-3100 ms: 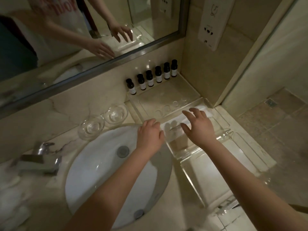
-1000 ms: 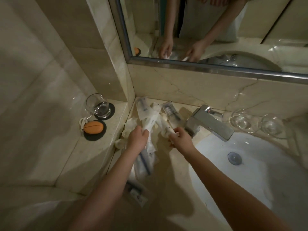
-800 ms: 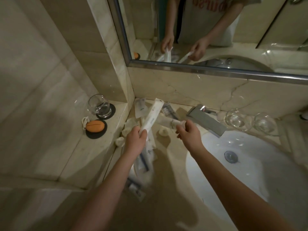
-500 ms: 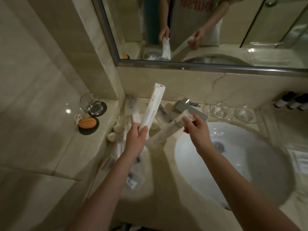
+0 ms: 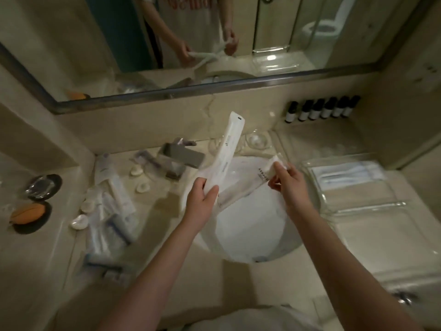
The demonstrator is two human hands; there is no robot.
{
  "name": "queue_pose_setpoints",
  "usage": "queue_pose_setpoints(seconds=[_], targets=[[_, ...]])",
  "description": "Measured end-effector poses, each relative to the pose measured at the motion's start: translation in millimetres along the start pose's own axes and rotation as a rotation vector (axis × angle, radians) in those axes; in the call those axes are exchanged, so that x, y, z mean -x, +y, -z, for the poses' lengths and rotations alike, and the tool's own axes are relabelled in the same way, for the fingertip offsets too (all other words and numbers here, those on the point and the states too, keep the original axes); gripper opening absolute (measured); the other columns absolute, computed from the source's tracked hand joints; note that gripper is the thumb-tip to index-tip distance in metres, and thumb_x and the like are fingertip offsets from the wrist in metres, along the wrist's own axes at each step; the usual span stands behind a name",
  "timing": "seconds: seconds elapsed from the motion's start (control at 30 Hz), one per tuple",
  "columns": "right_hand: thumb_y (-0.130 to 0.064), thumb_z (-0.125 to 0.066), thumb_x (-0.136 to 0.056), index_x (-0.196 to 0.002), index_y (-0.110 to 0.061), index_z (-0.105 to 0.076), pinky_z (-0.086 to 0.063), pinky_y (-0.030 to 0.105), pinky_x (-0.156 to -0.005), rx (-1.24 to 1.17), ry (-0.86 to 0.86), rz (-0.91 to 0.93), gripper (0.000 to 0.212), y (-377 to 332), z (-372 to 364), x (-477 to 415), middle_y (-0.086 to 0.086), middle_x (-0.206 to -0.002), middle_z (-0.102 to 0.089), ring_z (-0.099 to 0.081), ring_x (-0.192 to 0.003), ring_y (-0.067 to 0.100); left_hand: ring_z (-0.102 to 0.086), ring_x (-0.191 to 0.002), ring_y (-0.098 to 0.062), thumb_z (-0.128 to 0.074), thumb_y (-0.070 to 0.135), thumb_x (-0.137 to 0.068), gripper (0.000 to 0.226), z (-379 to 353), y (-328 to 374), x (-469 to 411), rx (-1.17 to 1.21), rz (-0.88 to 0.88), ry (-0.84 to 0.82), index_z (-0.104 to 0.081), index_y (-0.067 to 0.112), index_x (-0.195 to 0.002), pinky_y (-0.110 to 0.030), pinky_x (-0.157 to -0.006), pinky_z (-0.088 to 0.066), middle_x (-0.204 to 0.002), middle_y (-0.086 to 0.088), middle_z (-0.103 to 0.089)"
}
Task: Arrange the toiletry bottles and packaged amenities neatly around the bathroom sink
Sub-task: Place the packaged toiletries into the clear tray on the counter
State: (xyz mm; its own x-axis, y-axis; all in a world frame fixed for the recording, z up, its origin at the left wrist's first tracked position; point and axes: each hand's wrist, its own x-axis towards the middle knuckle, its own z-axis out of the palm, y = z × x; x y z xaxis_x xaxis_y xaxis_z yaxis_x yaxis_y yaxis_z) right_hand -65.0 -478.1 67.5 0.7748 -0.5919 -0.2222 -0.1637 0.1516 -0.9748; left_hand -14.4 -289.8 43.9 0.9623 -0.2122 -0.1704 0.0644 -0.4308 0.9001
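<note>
Left hand [image 5: 202, 199] grips the lower end of a long white packet [image 5: 229, 149], held nearly upright above the sink basin [image 5: 250, 232]. Right hand [image 5: 290, 185] pinches the upper end of a second white packet [image 5: 259, 179], which slants down toward the left hand over the basin. On the counter [image 5: 162, 209], six dark bottles [image 5: 321, 111] stand in a row at the back right corner, loose packets [image 5: 112, 211] lie scattered along the left edge, and a clear tray [image 5: 362, 206] sits at the right edge.

Marble countertop [image 5: 155, 211] surrounds sink basin [image 5: 250, 232]. Faucet [image 5: 181, 156] stands at basin's 11 o'clock. Sealed amenity packets [image 5: 114, 211] lie in a loose heap at 9 o'clock. Six dark bottles [image 5: 322, 108] stand in a row at 1 o'clock, against the wall. Clear tray [image 5: 358, 204] sits at 3 o'clock.
</note>
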Motion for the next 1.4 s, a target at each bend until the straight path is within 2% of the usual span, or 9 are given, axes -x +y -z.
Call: queue_pose_setpoints(seconds=[0.2, 0.33, 0.53, 0.73, 0.97, 1.07, 1.13, 1.2, 1.4], targets=[[-0.019, -0.05, -0.095, -0.073, -0.02, -0.056, -0.045, 0.026, -0.061, -0.057, 0.183, -0.031, 0.023, -1.3, 84.9, -13.6, 0.003, -0.063, -0.051, -0.049, -0.051, 0.007, -0.051, -0.071, 0.0, -0.053, 0.017, -0.092, 0.012, -72.9, 26.3, -4.3, -0.044, -0.041, -0.127, -0.047, 0.01, -0.1, -0.011, -0.054, -0.04, -0.081, 0.014, -0.052], [-0.019, -0.048, -0.095, -0.076, -0.019, -0.056, -0.043, 0.026, -0.06, -0.121, 0.279, -0.051, 0.02, -8.3, 138.3, -23.0, 0.002, -0.066, -0.051, -0.047, -0.058, 0.014, -0.054, -0.072, -0.013, -0.055, 0.017, -0.09, 0.014, -114.1, 34.5, -7.7, -0.055, -0.046, -0.212, -0.05, 0.006, -0.096, -0.018, -0.058, -0.041, -0.086, -0.003, -0.06], [-0.019, -0.048, -0.095, -0.076, -0.017, -0.054, -0.041, 0.024, -0.056, -0.141, 0.423, -0.035, 0.02, -26.7, 208.4, -52.7, 0.002, -0.065, -0.051, -0.046, -0.054, 0.013, -0.058, -0.08, -0.024, -0.056, 0.028, -0.087, 0.014, -163.6, 60.6, -17.0, -0.081, -0.076, -0.259, -0.051, 0.015, -0.089, -0.034, -0.071, -0.044, -0.082, -0.002, -0.063], [-0.021, -0.047, -0.095, -0.074, -0.019, -0.051, -0.04, 0.021, -0.054, -0.13, 0.496, -0.061, 0.022, -29.8, 262.6, -85.7, 0.0, -0.063, -0.049, -0.044, -0.054, 0.013, -0.056, -0.079, -0.02, -0.055, 0.018, -0.091, 0.011, -202.0, 82.1, -30.3, -0.105, -0.13, -0.293, -0.049, 0.01, -0.096, -0.019, -0.058, -0.041, -0.093, -0.01, -0.061], [-0.021, -0.047, -0.094, -0.073, -0.017, -0.05, -0.04, 0.026, -0.052, 0.091, 0.478, -0.214, 0.021, 15.9, 284.9, -119.6, 0.004, -0.064, -0.051, -0.048, -0.052, 0.016, -0.049, -0.067, -0.003, -0.054, 0.016, -0.092, 0.009, -223.2, 80.8, -33.4, -0.202, -0.148, -0.298, -0.048, 0.011, -0.094, -0.002, -0.051, -0.037, -0.088, -0.004, -0.056], [-0.016, -0.051, -0.09, -0.087, -0.012, -0.053, -0.048, 0.031, -0.054, 0.183, 0.524, -0.258, 0.005, 35.1, 286.4, -128.6, 0.01, -0.071, -0.056, -0.054, -0.052, 0.021, -0.051, -0.067, -0.007, -0.056, 0.015, -0.091, 0.008, -226.3, 76.4, -35.9, -0.201, -0.136, -0.293, -0.049, 0.01, -0.093, -0.003, -0.051, -0.037, -0.087, -0.005, -0.059], [-0.02, -0.055, -0.086, -0.104, -0.006, -0.056, -0.055, 0.041, -0.071, 0.341, 0.541, -0.276, 0.023, 46.7, 292.4, -134.8, 0.016, -0.088, -0.064, -0.065, -0.07, 0.032, -0.054, -0.07, -0.017, -0.056, 0.016, -0.09, 0.009, -227.4, 72.3, -38.8, -0.176, -0.119, -0.295, -0.05, 0.01, -0.092, -0.009, -0.054, -0.038, -0.086, -0.007, -0.061], [-0.022, -0.058, -0.085, -0.119, -0.006, -0.054, -0.05, 0.04, -0.085, 0.548, 0.528, -0.293, 0.038, 53.3, 298.3, -137.1, 0.018, -0.106, -0.065, -0.063, -0.097, 0.036, -0.055, -0.073, -0.021, -0.056, 0.015, -0.09, 0.008, -228.1, 68.7, -41.2, -0.154, -0.103, -0.304, -0.05, 0.01, -0.09, -0.02, -0.058, -0.04, -0.085, -0.009, -0.061], [-0.025, -0.058, -0.086, -0.118, -0.006, -0.047, -0.045, 0.042, -0.075, 1.108, 0.368, -0.125, 0.039, 67.3, 294.8, -136.8, 0.02, -0.114, -0.054, -0.055, -0.103, 0.041, -0.055, -0.072, -0.015, -0.054, 0.015, -0.092, 0.008, -230.7, 66.6, -42.5, -0.157, -0.096, -0.32, -0.05, 0.009, -0.095, -0.008, -0.054, -0.04, -0.091, -0.013, -0.062]])
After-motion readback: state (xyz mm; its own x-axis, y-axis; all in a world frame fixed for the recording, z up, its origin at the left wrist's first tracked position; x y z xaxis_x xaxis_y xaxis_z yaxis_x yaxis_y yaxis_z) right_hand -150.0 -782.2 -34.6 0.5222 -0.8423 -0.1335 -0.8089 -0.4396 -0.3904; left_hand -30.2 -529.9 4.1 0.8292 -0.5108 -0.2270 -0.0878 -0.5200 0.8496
